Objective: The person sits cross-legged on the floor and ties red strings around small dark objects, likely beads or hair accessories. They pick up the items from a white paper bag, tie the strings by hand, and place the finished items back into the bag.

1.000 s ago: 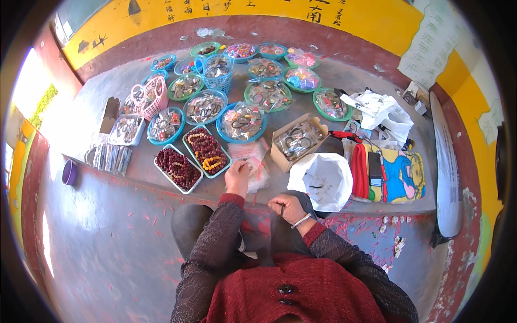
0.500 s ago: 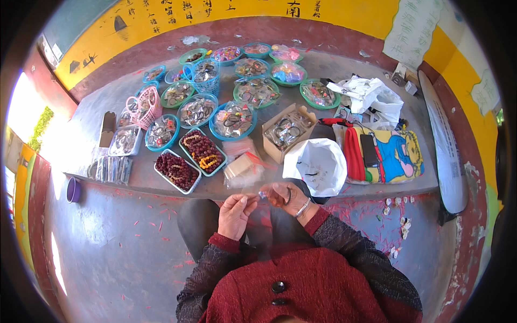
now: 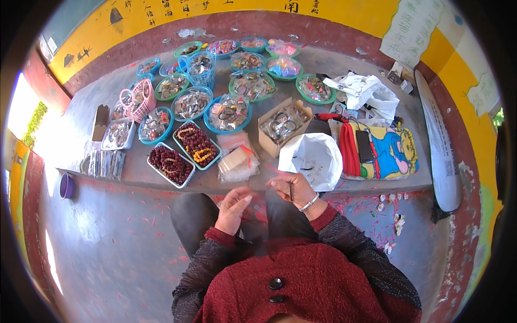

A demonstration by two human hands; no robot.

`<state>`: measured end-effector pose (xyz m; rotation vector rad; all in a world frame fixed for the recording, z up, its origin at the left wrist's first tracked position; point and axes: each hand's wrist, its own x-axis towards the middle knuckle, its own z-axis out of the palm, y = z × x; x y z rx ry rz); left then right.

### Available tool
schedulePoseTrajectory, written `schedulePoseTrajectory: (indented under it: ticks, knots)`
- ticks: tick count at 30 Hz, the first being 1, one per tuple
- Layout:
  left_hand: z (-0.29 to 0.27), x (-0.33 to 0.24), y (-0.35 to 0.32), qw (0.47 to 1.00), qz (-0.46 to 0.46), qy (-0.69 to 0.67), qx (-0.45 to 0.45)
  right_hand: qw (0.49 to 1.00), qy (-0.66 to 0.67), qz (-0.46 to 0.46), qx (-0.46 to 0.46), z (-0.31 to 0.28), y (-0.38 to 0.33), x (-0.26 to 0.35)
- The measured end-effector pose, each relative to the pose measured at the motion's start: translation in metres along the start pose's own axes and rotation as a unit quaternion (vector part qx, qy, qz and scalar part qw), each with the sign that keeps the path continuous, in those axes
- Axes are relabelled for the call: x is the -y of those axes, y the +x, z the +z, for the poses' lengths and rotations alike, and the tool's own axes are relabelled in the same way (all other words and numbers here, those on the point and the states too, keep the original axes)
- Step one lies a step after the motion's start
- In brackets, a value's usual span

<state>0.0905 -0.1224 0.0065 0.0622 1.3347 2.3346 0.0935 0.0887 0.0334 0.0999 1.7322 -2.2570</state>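
Note:
My left hand is over my knees, its fingers stretched out and slightly blurred, the thumb apart from them. No object shows in it. Just to the right, my right hand is closed in a pinch, with a thin pink strip sticking out from its fingertips. A small dark loop lies against the fingers of this hand, and a silver bracelet circles the wrist. Beyond the right hand stands a white bag, rolled open, with a few small dark items inside. Flat clear bags lie beyond the left hand.
On the grey ledge are trays of dark red beads, several baskets of bagged trinkets, a cardboard box and a colourful folded cloth bearing a phone. Red scraps litter the floor; a purple pot stands left.
My hands have come apart; the small bluish-white item between them no longer shows. My right hand has risen slightly, and the pink strip now shows at its fingertips. The view has shifted slightly.

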Motion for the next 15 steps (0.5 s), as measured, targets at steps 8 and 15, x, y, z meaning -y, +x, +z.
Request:
schedulePoseTrajectory:
  ticks: [8,15]
  knots:
    - [-0.005,0.009,0.003,0.997,-0.037,0.062,0.030,0.981,-0.186,0.004,0.058,0.005,0.000,-0.008]
    - [-0.010,0.015,0.006,0.996,-0.030,0.076,-0.043,0.973,-0.221,0.042,0.057,0.004,0.005,-0.007]
